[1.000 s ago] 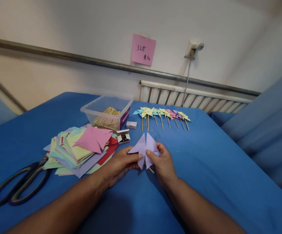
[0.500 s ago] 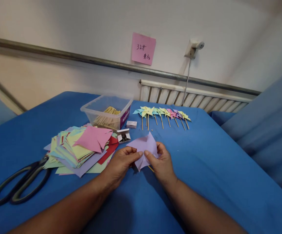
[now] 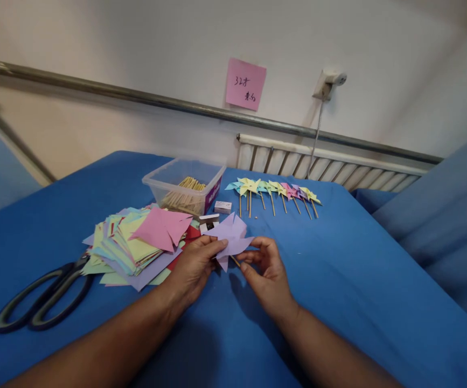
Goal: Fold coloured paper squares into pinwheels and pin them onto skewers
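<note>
Both hands work a lilac paper pinwheel [image 3: 231, 235] just above the blue cloth [image 3: 338, 280]. My left hand [image 3: 195, 267] pinches its left side between thumb and fingers. My right hand [image 3: 266, 272] has its fingers curled at the pinwheel's right flap, with a thin wooden stick [image 3: 235, 262] showing below the paper between the hands. An open small box of pins [image 3: 208, 222] lies right behind the pinwheel.
A pile of coloured paper squares [image 3: 136, 245] lies to the left, with large black scissors [image 3: 41, 304] beyond it. A clear tub of wooden sticks [image 3: 185, 186] and a row of finished pinwheels [image 3: 273, 191] sit farther back. A radiator and a pink note are on the wall.
The pinwheel's flat flaps have been folded in toward the centre, and the hands have lifted it slightly. The camera has shifted a little, so everything sits farther right.
</note>
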`<state>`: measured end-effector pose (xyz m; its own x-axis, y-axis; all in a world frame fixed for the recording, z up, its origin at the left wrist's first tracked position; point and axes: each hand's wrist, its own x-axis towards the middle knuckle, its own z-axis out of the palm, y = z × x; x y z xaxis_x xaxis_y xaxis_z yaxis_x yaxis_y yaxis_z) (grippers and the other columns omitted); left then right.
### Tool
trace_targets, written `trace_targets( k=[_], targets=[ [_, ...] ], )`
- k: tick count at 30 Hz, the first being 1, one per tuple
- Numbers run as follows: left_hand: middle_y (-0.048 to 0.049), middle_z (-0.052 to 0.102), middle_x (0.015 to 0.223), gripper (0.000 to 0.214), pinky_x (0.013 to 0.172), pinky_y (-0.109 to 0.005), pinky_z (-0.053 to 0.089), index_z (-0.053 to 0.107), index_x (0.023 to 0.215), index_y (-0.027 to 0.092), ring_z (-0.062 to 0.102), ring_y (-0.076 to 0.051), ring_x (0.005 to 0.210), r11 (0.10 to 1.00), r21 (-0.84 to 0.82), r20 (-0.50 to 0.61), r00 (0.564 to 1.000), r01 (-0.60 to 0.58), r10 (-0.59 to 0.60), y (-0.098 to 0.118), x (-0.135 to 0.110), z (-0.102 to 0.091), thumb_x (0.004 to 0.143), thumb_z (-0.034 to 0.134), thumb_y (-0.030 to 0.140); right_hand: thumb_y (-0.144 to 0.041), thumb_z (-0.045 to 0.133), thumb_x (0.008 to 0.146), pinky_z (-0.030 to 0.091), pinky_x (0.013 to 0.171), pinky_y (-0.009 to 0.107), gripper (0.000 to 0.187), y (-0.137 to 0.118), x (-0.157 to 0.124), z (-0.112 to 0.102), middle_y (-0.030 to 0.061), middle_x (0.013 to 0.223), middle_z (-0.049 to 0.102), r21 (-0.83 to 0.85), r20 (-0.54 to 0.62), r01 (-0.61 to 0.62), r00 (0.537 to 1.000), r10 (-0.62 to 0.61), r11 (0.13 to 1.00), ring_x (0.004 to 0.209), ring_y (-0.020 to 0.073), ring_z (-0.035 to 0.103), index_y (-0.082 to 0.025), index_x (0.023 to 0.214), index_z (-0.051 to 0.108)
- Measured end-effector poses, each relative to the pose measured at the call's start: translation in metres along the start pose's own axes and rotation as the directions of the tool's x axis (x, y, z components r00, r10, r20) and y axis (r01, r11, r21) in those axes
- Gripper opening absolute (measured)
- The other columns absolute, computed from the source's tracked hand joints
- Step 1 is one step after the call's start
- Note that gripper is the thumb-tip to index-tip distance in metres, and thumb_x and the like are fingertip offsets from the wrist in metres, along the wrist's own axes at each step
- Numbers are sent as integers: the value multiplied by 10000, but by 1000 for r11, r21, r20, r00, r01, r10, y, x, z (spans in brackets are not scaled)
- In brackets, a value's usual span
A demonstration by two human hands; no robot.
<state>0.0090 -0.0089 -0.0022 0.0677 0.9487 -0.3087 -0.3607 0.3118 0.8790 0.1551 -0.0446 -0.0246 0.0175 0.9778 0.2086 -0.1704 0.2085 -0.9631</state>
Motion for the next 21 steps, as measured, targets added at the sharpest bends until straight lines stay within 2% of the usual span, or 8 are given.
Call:
trace_targets(
  k=[2, 4, 7, 9, 11, 13, 17, 21],
  targets=[
    [7, 632, 658, 201, 609, -254, 447, 593, 714, 149, 584, -129, 616, 1000, -14, -6, 1000, -6, 6, -1, 0, 0, 659, 754, 257, -138, 634, 759, 476, 872, 371, 548, -6, -2, -1, 54, 1179, 557, -76, 2, 26, 1000, -26, 997, 882, 163, 597, -293, 1248, 442],
    [9, 635, 662, 197, 633, -251, 450, 591, 718, 149, 588, -126, 631, 999, -25, -18, 1000, -23, 22, -2, 1, -1, 654, 756, 236, -131, 628, 765, 476, 876, 380, 623, -8, -3, -2, 54, 1228, 537, -156, 24, 64, 998, -61, 986, 872, 165, 594, -325, 1317, 414],
    [11, 638, 664, 192, 641, -250, 450, 595, 728, 151, 588, -123, 634, 999, -31, -11, 999, -36, 36, -2, 1, 0, 658, 753, 233, -129, 644, 754, 459, 886, 384, 551, -5, -2, -4, 45, 1172, 577, -271, 104, 176, 983, -153, 946, 961, 201, 578, -325, 1254, 517],
    [9, 641, 664, 191, 641, -254, 449, 602, 726, 151, 587, -125, 630, 999, -28, 6, 999, -34, 34, -2, 0, 0, 653, 754, 239, -151, 675, 738, 444, 896, 377, 417, -1, 1, -4, 51, 1120, 595, -329, 131, 222, 973, -188, 918, 1037, 224, 547, -292, 1126, 618],
    [10, 638, 652, 195, 625, -253, 441, 608, 712, 149, 579, -125, 616, 999, 4, 17, 999, -37, 37, -4, 0, 1, 643, 760, 250, -189, 681, 748, 434, 894, 359, 218, 2, 3, -5, 54, 1047, 604, -351, 92, 204, 979, -183, 914, 1050, 224, 535, -253, 957, 677],
    [11, 633, 641, 205, 600, -248, 427, 616, 700, 146, 564, -119, 598, 997, 56, 17, 999, -51, 50, -6, -1, 2, 632, 768, 265, -232, 665, 771, 436, 862, 332, 35, 5, 6, -5, 44, 950, 600, -335, 19, 159, 987, -162, 929, 979, 203, 553, -222, 804, 674],
    [-8, 650, 673, 241, 598, -257, 425, 630, 719, 136, 577, -131, 609, 991, 125, 17, 999, -44, 42, -10, 0, 3, 618, 779, 297, -297, 650, 779, 438, 703, 272, 156, 10, 12, -8, 4, 780, 551, -283, -55, 60, 995, -79, 957, 757, 154, 544, -194, 673, 599],
    [19, 614, 634, 263, 564, -241, 409, 610, 695, 144, 550, -110, 575, 983, 178, -4, 999, -41, 42, -13, -1, 4, 597, 794, 303, -290, 653, 748, 416, 624, 243, 175, 14, 14, -9, -9, 714, 551, -264, -72, -1, 997, -18, 965, 686, 138, 515, -191, 636, 560]
  ],
)
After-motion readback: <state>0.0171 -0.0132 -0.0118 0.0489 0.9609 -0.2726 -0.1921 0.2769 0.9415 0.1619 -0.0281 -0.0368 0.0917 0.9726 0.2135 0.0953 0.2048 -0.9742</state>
